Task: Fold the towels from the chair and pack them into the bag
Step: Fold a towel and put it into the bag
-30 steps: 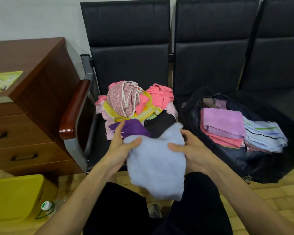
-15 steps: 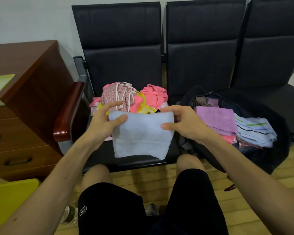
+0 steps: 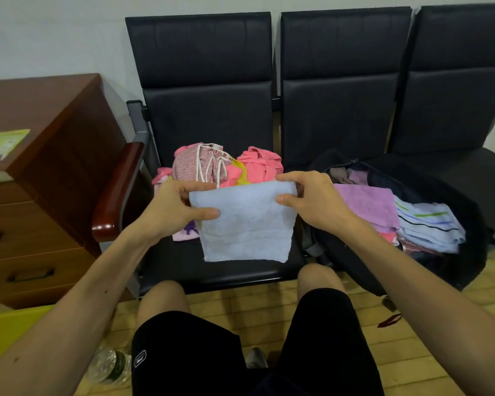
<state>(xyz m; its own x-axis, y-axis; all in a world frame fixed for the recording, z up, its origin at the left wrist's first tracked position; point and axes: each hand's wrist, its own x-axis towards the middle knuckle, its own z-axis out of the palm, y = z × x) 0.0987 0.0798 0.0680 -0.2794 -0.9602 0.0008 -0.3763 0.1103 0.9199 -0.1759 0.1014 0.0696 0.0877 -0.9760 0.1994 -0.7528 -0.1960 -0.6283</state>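
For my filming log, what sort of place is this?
Probably an office or waiting room, not a home: a row of linked black chairs, a wooden drawer cabinet beside it, and a tiled floor.

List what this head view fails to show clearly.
Head view:
Towel pile: front hidden behind the blue towel held by left hand and right hand.
Bag: bottom covered by folded towels.
Bottle: partly behind the shorts.
Green paper: cut by left edge, print blurred.
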